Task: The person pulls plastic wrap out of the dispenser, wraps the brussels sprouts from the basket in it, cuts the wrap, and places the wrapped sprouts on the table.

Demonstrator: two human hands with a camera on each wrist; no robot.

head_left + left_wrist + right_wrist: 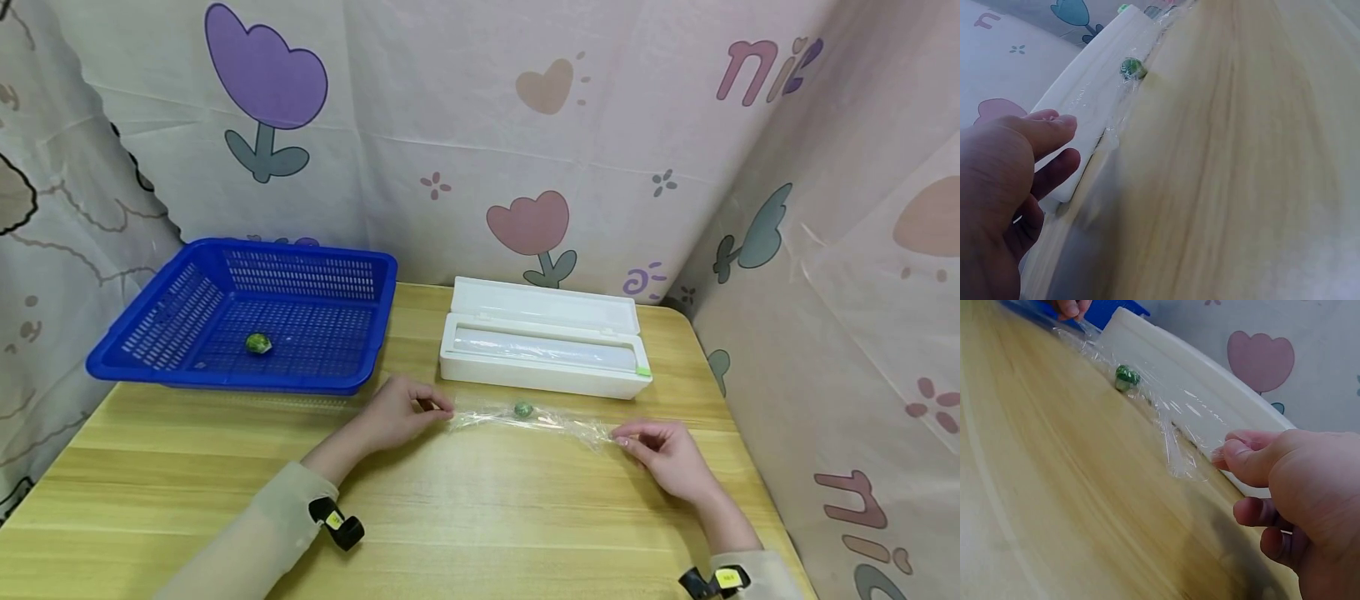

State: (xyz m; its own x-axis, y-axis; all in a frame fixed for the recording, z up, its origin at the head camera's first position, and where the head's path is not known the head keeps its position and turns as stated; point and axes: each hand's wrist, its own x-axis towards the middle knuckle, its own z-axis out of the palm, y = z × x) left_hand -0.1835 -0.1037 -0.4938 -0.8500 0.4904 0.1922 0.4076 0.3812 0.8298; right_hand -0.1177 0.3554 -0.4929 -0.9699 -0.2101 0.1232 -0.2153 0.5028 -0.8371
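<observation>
A strip of clear plastic wrap [566, 427] stretches between both hands, just above the table. Near its middle sits a small round green item [523, 409], seen through the film; in the right wrist view this green item [1127, 377] looks dark green with paler patches. With thumb and forefinger, my left hand [405, 410] pinches the wrap's left end. The right hand [666, 458] pinches the opposite end, thumb against forefinger, its other fingers loosely curled in the right wrist view. Behind the wrap stands a white wrap dispenser box [540, 379], lid raised, with a roll of film [543, 347] inside.
A blue plastic basket [247, 383] stands at the back left of the wooden table [480, 517], holding one green wrapped ball [258, 343]. Patterned cloth [420, 100] hangs behind the table and along its right side.
</observation>
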